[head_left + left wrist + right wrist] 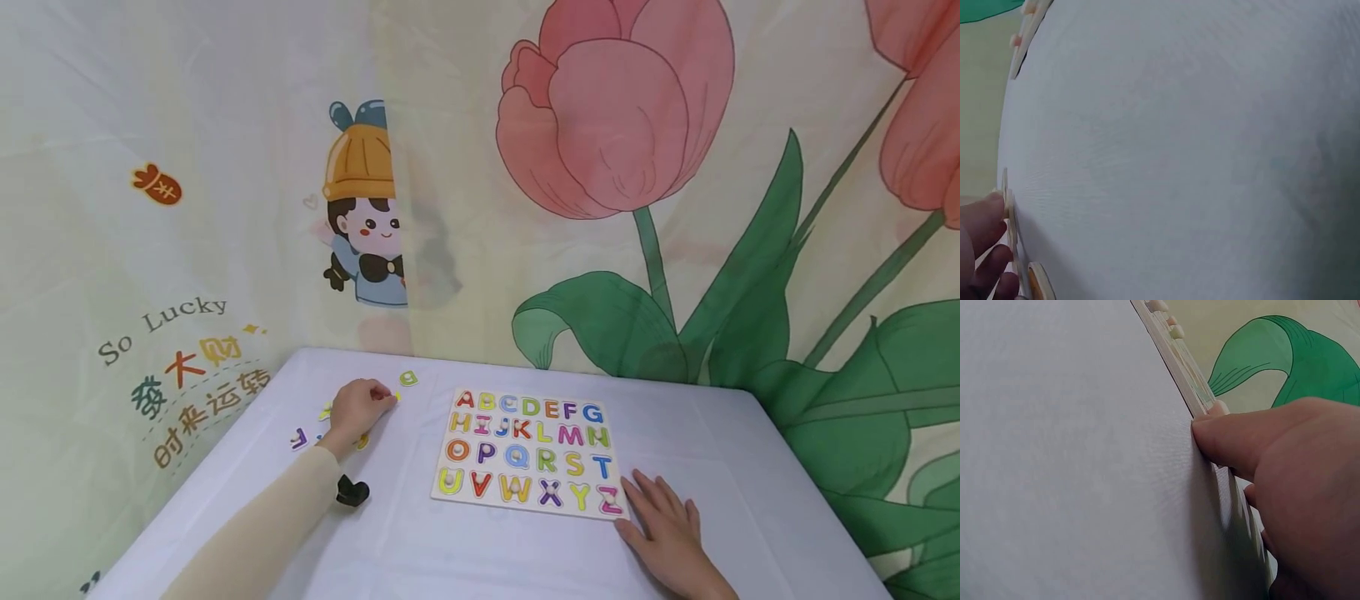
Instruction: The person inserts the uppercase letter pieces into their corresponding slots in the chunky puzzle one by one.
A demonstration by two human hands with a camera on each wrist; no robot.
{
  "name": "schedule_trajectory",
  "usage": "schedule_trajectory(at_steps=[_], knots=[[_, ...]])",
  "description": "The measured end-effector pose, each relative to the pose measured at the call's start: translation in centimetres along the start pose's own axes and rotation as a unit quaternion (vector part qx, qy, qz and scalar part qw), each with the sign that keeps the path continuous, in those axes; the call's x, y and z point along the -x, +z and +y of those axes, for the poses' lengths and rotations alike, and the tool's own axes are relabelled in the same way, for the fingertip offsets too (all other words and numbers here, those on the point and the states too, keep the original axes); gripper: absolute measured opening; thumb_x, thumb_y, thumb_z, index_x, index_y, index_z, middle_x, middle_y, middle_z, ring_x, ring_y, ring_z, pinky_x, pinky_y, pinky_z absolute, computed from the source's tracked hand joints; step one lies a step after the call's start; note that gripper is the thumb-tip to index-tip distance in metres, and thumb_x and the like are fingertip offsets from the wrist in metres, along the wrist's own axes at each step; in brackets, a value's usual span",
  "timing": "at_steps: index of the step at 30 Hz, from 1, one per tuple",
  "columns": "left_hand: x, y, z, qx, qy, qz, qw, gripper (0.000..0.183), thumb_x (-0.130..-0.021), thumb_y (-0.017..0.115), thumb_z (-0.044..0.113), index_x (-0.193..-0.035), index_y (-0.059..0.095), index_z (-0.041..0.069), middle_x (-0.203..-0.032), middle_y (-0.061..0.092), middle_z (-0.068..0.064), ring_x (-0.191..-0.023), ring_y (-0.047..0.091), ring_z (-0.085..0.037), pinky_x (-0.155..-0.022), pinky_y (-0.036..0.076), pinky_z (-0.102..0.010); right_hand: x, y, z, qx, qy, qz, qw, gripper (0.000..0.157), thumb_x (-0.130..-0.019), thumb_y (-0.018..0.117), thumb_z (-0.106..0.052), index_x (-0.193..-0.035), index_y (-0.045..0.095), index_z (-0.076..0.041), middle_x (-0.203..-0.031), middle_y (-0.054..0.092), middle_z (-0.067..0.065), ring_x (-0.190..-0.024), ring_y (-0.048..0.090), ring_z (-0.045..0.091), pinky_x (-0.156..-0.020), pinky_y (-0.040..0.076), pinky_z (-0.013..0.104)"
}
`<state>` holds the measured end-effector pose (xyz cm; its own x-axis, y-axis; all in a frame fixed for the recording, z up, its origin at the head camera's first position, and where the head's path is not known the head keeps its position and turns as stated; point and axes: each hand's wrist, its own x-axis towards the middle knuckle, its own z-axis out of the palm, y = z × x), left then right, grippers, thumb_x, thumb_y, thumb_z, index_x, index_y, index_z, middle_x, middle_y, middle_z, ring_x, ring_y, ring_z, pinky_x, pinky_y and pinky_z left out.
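Observation:
My left hand (362, 412) is at the table's left, thumb and fingertips together on a small yellow letter piece (397, 397), mostly hidden by the fingers. In the left wrist view, thumb and fingers (985, 222) pinch at a thin wooden piece seen edge-on. Just beyond lies a green letter piece (408, 378); a purple F piece (298, 438) and a few others lie partly under the wrist. My right hand (667, 533) rests with fingers spread at the lower right corner of the alphabet puzzle board (495, 502), its thumb (1222, 440) against the edge.
The board lies mid-table, some of its coloured letters bearing wooden knobs. A black device (352, 492) sits at the left wrist. A white cloth covers the table (720, 467), and a printed curtain (465, 167) with tulips hangs behind its back edge.

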<state>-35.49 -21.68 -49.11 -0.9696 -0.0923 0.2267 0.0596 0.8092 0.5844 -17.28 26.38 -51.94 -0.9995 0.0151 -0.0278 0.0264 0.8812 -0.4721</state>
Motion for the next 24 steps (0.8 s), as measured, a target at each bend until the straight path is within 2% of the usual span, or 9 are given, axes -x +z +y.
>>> schedule_trajectory(at_steps=[6, 12, 15, 18, 20, 24], knots=[[0.11, 0.29, -0.03, -0.019, -0.009, -0.003, 0.9998, 0.016, -0.093, 0.082, 0.027, -0.096, 0.079, 0.012, -0.087, 0.068, -0.004, -0.086, 0.060, -0.025, -0.079, 0.045, -0.041, 0.21, 0.08, -0.04, -0.009, 0.004, -0.005, 1.000, 0.076, -0.100, 0.069, -0.042, -0.161, 0.043, -0.004, -0.172, 0.025, 0.023, -0.156, 0.003, 0.053, -0.114, -0.012, 0.081], [-0.28, 0.55, -0.25, -0.024, -0.009, -0.004, 0.9997, 0.015, -0.094, 0.082, 0.029, -0.098, 0.082, 0.015, -0.088, 0.073, -0.002, -0.086, 0.063, -0.025, -0.077, 0.046, -0.042, 0.18, 0.21, -0.25, -0.008, 0.006, -0.003, 1.000, 0.075, -0.101, 0.069, -0.042, -0.161, 0.043, -0.004, -0.172, 0.025, 0.023, -0.157, 0.003, 0.053, -0.114, -0.012, 0.081], [-0.40, 0.72, -0.29, -0.022, -0.004, -0.010, 0.9997, 0.016, -0.095, 0.081, 0.029, -0.102, 0.082, 0.015, -0.091, 0.074, -0.002, -0.090, 0.064, -0.025, -0.085, 0.049, -0.045, 0.17, 0.23, -0.30, -0.005, 0.008, -0.003, 1.000, 0.075, -0.101, 0.069, -0.039, -0.161, 0.043, -0.005, -0.173, 0.024, 0.022, -0.157, 0.002, 0.052, -0.114, -0.013, 0.080], [-0.44, 0.83, -0.11, -0.019, 0.024, -0.018, 0.9994, 0.016, -0.094, 0.082, 0.028, -0.103, 0.083, 0.015, -0.093, 0.074, -0.002, -0.094, 0.065, -0.027, -0.094, 0.049, -0.051, 0.10, 0.19, -0.31, -0.003, 0.009, 0.000, 1.000, 0.075, -0.100, 0.070, -0.039, -0.161, 0.043, -0.005, -0.173, 0.024, 0.022, -0.157, 0.002, 0.052, -0.114, -0.014, 0.080], [-0.50, 0.78, -0.01, -0.020, 0.059, -0.029, 0.9977, 0.014, -0.092, 0.084, 0.026, -0.102, 0.084, 0.017, -0.093, 0.074, -0.002, -0.095, 0.066, -0.027, -0.105, 0.044, -0.057, 0.10, 0.15, -0.30, -0.003, 0.011, 0.001, 1.000, 0.075, -0.100, 0.070, -0.039, -0.161, 0.043, -0.005, -0.173, 0.024, 0.022, -0.157, 0.002, 0.052, -0.114, -0.014, 0.080], [-0.75, 0.60, -0.23, -0.019, 0.127, -0.059, 0.9899, 0.010, -0.089, 0.087, 0.023, -0.098, 0.085, 0.019, -0.090, 0.073, 0.002, -0.092, 0.065, -0.023, -0.114, 0.036, -0.062, 0.17, 0.09, -0.20, -0.003, 0.014, 0.002, 1.000, 0.075, -0.099, 0.071, -0.038, -0.161, 0.043, -0.005, -0.173, 0.025, 0.023, -0.157, 0.003, 0.053, -0.114, -0.013, 0.080]])
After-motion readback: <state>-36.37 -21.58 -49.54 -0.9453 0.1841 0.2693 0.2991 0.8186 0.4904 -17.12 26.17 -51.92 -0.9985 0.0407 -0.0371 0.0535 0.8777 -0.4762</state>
